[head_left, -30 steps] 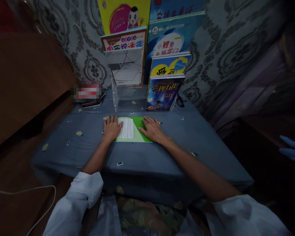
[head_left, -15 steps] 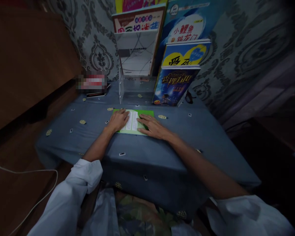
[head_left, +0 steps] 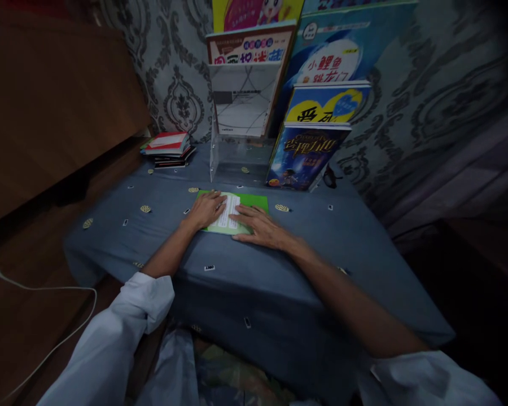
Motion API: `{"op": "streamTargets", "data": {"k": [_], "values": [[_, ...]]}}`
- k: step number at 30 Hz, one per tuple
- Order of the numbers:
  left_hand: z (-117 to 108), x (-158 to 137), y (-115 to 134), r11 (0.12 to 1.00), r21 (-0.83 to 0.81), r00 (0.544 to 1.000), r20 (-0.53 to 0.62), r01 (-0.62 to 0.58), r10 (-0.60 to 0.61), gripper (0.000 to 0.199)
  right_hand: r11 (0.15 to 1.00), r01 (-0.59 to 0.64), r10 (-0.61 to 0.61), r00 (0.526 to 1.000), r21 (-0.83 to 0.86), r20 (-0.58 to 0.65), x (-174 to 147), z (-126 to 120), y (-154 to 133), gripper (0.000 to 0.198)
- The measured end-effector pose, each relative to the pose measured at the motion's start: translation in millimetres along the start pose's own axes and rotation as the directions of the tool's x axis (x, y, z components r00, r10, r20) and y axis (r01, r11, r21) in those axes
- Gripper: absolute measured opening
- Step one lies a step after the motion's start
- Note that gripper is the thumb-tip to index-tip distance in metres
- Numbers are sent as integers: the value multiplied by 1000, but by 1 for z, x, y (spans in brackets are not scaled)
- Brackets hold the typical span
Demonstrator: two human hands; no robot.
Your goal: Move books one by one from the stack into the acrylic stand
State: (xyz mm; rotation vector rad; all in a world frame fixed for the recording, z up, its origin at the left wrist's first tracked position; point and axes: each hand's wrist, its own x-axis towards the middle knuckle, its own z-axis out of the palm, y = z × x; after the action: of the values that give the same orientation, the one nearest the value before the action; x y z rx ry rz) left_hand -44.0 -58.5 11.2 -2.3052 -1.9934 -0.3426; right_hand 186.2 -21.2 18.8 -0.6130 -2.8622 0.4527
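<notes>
A green booklet (head_left: 254, 199) with white text panels lies on the cloth-covered table. My left hand (head_left: 208, 210) rests flat on its left part, fingers stretched out and pointing inward. Across its right part lies my right hand (head_left: 260, 226), fingers spread, with the thumb near the booklet's lower edge. Both hands are open and press on the paper without gripping it. The fingers and palms hide much of the page.
Behind the booklet stands a clear acrylic rack (head_left: 237, 163) holding several books, among them a dark blue book (head_left: 305, 155). A stack of books (head_left: 169, 144) lies at the back left. A white cable (head_left: 46, 288) runs along the left side.
The view has shifted slightly, so the scene sits a little lower. My right hand has slid a bit left and toward me over the page; my left hand stays on the booklet.
</notes>
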Motion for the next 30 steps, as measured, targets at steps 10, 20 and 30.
{"op": "streamTargets", "data": {"k": [10, 20, 30], "values": [[-4, 2, 2, 994, 8, 985, 129, 112, -112, 55, 1000, 28, -28, 1000, 14, -14, -2, -3, 6, 57], [-35, -23, 22, 934, 267, 965, 50, 236, -258, 59, 997, -49, 42, 994, -67, -97, -9, -22, 38, 47], [-46, -31, 40, 923, 298, 955, 90, 244, -282, 37, 957, -237, 203, 959, -167, -200, -5, -20, 27, 33]]}}
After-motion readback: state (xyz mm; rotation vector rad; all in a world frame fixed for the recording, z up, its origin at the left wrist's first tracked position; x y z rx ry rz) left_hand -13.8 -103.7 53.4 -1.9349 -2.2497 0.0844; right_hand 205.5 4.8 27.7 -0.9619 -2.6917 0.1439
